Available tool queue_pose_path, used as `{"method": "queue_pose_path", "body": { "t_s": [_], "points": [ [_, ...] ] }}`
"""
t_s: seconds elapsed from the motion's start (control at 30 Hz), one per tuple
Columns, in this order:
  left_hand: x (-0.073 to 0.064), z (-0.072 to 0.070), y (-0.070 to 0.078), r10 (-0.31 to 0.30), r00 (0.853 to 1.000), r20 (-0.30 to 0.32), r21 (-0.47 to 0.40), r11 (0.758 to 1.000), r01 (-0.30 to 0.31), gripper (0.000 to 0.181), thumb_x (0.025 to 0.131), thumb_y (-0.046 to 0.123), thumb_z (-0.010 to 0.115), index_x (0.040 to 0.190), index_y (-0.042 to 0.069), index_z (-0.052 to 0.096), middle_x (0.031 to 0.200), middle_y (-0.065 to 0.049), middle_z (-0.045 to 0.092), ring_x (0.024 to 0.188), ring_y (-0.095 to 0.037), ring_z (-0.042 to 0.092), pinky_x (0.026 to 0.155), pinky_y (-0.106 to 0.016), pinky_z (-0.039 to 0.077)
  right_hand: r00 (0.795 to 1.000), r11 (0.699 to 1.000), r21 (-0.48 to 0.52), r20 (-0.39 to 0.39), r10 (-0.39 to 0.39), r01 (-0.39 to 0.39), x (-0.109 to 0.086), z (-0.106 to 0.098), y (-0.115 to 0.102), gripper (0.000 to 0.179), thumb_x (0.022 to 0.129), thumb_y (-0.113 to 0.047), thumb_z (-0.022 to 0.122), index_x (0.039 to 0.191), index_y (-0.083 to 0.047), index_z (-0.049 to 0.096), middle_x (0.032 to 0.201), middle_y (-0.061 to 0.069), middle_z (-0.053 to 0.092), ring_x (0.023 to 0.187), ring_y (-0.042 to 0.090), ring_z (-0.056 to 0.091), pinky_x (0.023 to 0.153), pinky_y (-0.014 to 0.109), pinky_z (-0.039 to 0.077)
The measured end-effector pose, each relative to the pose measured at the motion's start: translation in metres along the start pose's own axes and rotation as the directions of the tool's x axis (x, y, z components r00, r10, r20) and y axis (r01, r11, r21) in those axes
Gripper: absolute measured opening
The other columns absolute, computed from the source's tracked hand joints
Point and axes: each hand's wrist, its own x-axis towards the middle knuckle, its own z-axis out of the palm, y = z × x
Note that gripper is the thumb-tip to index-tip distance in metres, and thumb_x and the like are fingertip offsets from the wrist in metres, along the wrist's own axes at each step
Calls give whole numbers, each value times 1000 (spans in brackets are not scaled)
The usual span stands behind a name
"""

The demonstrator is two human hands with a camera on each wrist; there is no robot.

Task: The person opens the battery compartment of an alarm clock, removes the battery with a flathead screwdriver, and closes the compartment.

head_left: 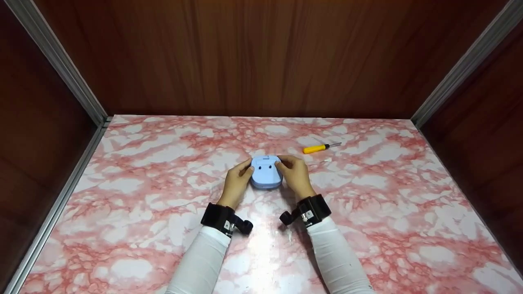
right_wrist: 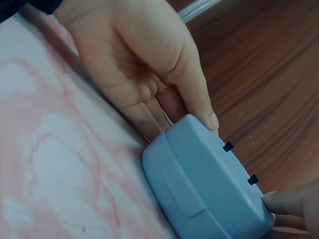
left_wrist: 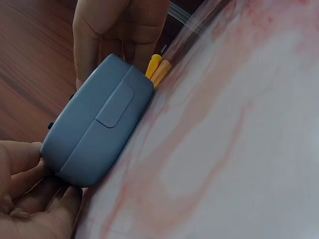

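Observation:
A light blue rounded plastic case with two small black pegs on its top sits low over the table between both hands. A seam and a raised tab show on its near side in the right wrist view. My left hand grips the case's left side, thumb at the top edge. On the opposite side my right hand holds it, with the thumb on the upper face near one peg. Some fingers of both hands are hidden behind the case in the head view.
A yellow-handled screwdriver lies behind and to the right of the case, its shaft pointing right. Dark wood panels with metal corner rails enclose the pink-and-white marbled table at the back and sides.

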Motion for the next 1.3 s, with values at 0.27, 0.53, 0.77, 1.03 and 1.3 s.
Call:
{"method": "queue_pose_path", "body": {
  "t_s": [0.27,0.53,0.77,1.03,1.3],
  "points": [
    [0,1,0,-6,1000,-2,9,1000,6,43,103,3,56,141,-14,48,146,-28,49,136,-36,49,115,-36,41,1000,999,-51,18,-10,11,0,0,1,28,95,-6,67,119,7,71,115,21,71,105,27,66,95,37,54],
    [0,1,-1,-30,999,-14,30,999,30,42,102,4,57,141,-12,50,146,-26,51,136,-34,50,116,-35,40,999,998,-56,34,4,-2,1,0,4,28,96,-6,66,121,7,70,118,22,70,111,30,66,101,39,53],
    [1,1,-1,-33,999,-20,39,999,33,42,102,4,57,140,-12,51,144,-26,53,134,-35,51,115,-35,41,999,998,-62,39,13,-10,2,0,5,29,97,-7,66,122,7,69,119,22,70,111,30,66,101,40,53],
    [0,1,-1,-34,999,-23,50,998,35,42,102,6,57,140,-11,52,141,-25,56,131,-33,54,113,-35,43,1000,995,-96,20,-15,17,2,1,5,30,96,-7,66,124,5,69,119,20,70,109,29,65,98,40,54],
    [0,1,-1,-25,999,-28,42,999,26,41,102,5,58,139,-11,53,140,-26,56,131,-34,54,112,-35,44,991,993,8,67,-116,116,-1,7,4,35,98,-8,66,132,2,65,134,19,63,124,33,59,108,41,49]
  ]
}}
